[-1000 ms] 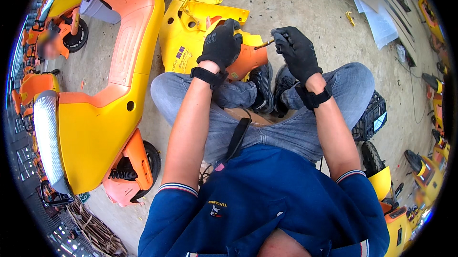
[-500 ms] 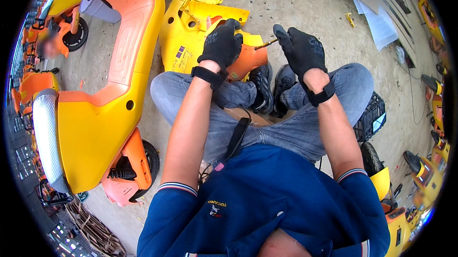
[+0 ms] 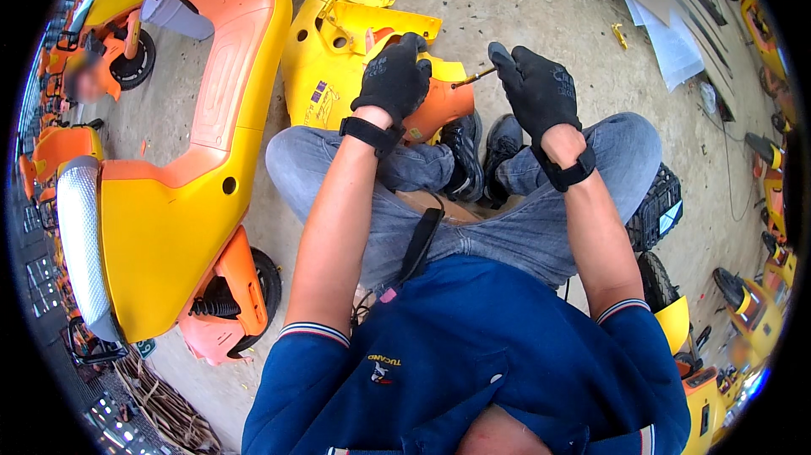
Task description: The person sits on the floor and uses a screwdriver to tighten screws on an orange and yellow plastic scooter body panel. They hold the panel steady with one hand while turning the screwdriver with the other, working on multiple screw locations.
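Observation:
I sit cross-legged, both hands in black gloves. My right hand is closed round a screwdriver, its handle mostly hidden in the glove. The thin shaft points left, and its tip meets the right side of an orange plastic part by my shoes. My left hand is closed over the upper edge of that orange part, fingertips hidden behind the glove. Against the orange part lies a large yellow plastic body panel with round holes and a dark printed mark.
On my left stands a big yellow and orange scooter body with a wheel beneath. A black crate-like item sits beside my right knee. White sheets lie far right, near a small yellow scrap. More scooters line both sides.
My right hand has shifted very slightly right and turned a little with the screwdriver. Its tip stays at the orange part, and my left hand is almost still.

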Motion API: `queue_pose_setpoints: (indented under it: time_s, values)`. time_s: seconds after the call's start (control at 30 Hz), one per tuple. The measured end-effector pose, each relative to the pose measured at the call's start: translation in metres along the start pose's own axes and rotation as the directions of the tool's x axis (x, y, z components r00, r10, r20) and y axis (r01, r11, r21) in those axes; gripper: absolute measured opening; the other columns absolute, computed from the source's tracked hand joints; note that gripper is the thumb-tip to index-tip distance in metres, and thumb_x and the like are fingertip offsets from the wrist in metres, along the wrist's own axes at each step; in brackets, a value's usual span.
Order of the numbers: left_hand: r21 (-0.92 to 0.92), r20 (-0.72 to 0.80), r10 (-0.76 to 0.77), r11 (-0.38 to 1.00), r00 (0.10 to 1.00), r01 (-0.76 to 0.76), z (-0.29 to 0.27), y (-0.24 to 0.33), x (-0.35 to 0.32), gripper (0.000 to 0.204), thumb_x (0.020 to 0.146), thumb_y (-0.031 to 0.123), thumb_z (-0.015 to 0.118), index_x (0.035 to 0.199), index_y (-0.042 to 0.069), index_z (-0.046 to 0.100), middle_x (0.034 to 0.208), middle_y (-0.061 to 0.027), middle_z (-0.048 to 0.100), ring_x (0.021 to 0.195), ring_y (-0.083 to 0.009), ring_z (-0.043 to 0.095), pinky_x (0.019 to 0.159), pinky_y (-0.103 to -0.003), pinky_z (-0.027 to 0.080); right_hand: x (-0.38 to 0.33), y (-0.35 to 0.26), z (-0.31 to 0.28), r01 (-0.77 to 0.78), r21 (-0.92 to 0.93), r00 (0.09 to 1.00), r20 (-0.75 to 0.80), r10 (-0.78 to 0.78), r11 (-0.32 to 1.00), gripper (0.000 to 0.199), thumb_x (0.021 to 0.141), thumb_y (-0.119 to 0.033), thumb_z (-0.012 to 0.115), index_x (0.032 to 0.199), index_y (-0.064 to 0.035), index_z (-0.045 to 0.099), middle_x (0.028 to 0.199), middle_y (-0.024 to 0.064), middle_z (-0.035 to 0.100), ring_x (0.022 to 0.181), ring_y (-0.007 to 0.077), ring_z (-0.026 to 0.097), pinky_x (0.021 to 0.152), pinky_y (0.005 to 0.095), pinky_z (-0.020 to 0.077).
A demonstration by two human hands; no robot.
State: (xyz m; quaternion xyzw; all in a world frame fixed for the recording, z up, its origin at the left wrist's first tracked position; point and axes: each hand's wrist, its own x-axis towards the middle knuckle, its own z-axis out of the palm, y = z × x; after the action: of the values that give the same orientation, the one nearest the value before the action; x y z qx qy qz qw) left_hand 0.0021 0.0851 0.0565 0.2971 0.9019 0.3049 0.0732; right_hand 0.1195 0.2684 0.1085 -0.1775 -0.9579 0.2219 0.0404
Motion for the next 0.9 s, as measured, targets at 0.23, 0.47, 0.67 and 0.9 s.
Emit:
queue_pose_setpoints:
  time_s: [0.23, 0.47, 0.67, 0.9]
  values:
    - [0.022, -0.004, 0.001, 1.000, 1.000, -0.001, 0.001, 0.002, 0.001, 0.030, 0.085, 0.015, 0.063, 0.112, 0.004, 0.061, 0.107, -0.0207, 0.066, 0.102, -0.0366, 0.062, 0.089, -0.042, 0.049, 0.001, 0.003, 0.003, 0.058, -0.053, 0.998, -0.002, -0.058, 0.997, 0.043, 0.098, -0.042, 0.044, 0.084, -0.0064, 0.062, 0.080, 0.0199, 0.065, 0.079, 0.0384, 0.063, 0.069, 0.0467, 0.0485]
    - [0.024, 0.000, -0.007, 1.000, 1.000, 0.007, 0.001, -0.001, 0.004, 0.031, 0.086, 0.015, 0.063, 0.114, 0.003, 0.061, 0.108, -0.0213, 0.066, 0.103, -0.0365, 0.062, 0.090, -0.042, 0.049, 0.001, 0.008, 0.005, 0.136, -0.072, 0.990, -0.022, -0.138, 0.988, 0.035, 0.098, -0.035, 0.048, 0.085, -0.0049, 0.061, 0.082, 0.0193, 0.064, 0.080, 0.0383, 0.063, 0.070, 0.0459, 0.0490]
    - [0.066, 0.008, 0.032, 0.997, 0.999, -0.033, 0.001, 0.003, 0.005, 0.030, 0.086, 0.015, 0.062, 0.114, 0.003, 0.061, 0.108, -0.0212, 0.066, 0.103, -0.0364, 0.062, 0.090, -0.041, 0.049, 0.003, 0.009, 0.003, 0.284, 0.028, 0.959, 0.002, -0.284, 0.958, 0.020, 0.092, -0.022, 0.057, 0.090, -0.0029, 0.059, 0.089, 0.0203, 0.063, 0.086, 0.0391, 0.062, 0.074, 0.0447, 0.0492]
    - [0.041, 0.000, 0.002, 0.999, 1.000, -0.002, 0.002, -0.001, 0.005, 0.030, 0.085, 0.015, 0.062, 0.113, 0.002, 0.061, 0.107, -0.0213, 0.066, 0.103, -0.0364, 0.062, 0.090, -0.041, 0.049, 0.010, 0.016, 0.000, 0.313, 0.058, 0.946, 0.064, -0.316, 0.948, 0.020, 0.091, -0.024, 0.060, 0.091, -0.0040, 0.058, 0.088, 0.0210, 0.063, 0.086, 0.0399, 0.061, 0.072, 0.0455, 0.0486]
